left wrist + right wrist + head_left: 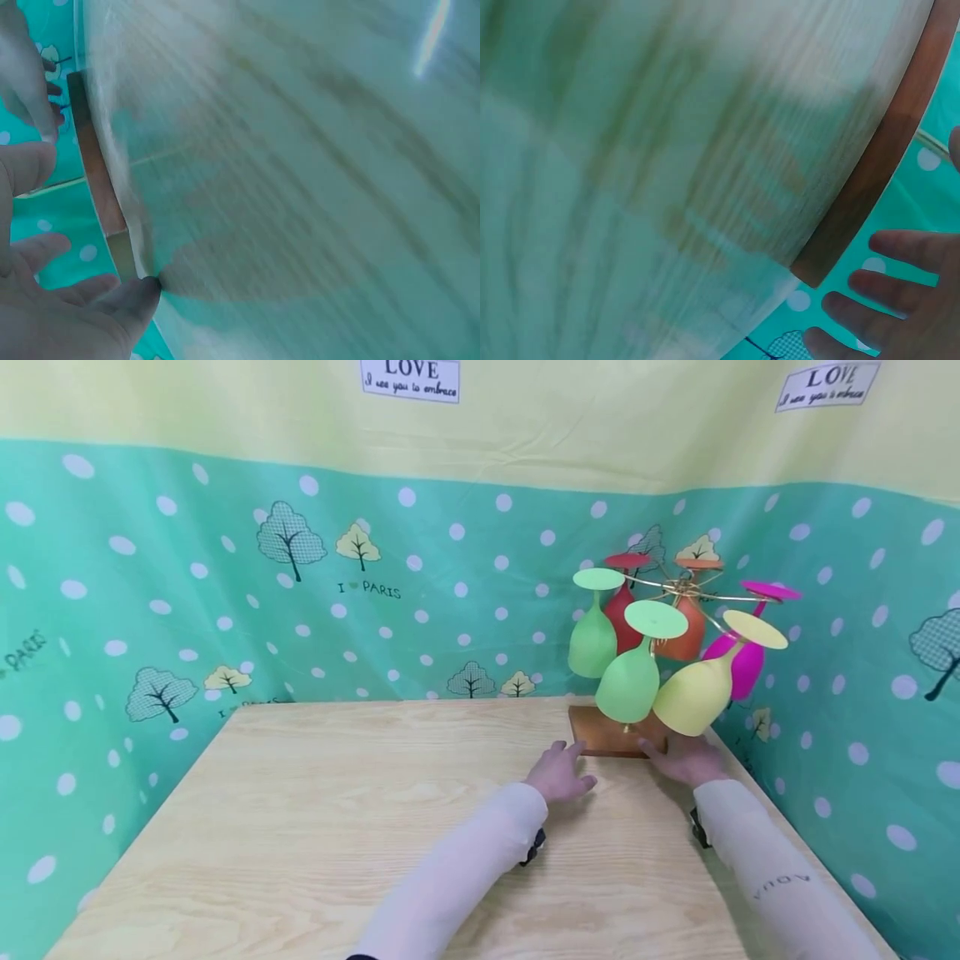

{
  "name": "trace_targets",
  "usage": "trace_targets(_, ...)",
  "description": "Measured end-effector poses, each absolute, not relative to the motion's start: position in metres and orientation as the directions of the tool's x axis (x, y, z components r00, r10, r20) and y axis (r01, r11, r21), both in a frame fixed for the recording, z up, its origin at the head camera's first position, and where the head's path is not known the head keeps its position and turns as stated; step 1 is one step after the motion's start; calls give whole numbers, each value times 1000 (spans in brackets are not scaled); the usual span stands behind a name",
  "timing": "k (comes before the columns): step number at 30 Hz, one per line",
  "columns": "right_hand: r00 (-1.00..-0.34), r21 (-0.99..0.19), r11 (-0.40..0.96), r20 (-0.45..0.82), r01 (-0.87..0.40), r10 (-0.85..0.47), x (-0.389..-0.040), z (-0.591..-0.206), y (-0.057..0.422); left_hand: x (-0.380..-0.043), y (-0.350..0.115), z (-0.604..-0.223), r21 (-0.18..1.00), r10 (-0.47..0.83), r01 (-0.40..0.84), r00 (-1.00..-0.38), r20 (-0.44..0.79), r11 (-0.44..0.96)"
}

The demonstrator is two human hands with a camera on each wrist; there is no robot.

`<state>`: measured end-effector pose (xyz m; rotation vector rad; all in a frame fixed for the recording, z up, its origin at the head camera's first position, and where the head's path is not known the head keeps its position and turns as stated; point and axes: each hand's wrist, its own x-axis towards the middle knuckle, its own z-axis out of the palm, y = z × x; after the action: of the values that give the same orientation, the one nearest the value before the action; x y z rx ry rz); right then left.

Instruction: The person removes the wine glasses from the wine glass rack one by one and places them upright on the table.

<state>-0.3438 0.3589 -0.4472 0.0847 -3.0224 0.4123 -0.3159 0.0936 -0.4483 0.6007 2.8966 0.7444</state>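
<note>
At lower right, I see the left hand point(558, 776) and right hand point(688, 762), fingers spread, beside a rectangular brown wooden base point(603, 732).

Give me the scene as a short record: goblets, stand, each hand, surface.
Goblets: six, upside down; two green, one yellow, one magenta, one red, one orange
Stand: metal arms above a wooden base
Left hand: at base's near left corner; grip none
Right hand: at base's right end; contact unclear
Surface: light wood-grain table
</note>
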Motion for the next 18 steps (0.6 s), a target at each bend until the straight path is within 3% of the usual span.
trace_targets(6, -999, -272, 962, 52, -28, -14, -345, -449, 363, -319, 104, -453, 461, 372, 324, -928, -13, 826)
trace_targets(13, -1000, -380, 925, 11, -10, -6, -345, -441, 362, -323, 111, -452, 472, 353, 303, -935, -20, 828)
trace_targets(18, -999, -430, 903, -41, 11, -7, -350, -441, 361, -323, 113, -455, 381, 370, 345, -929, 8, 858)
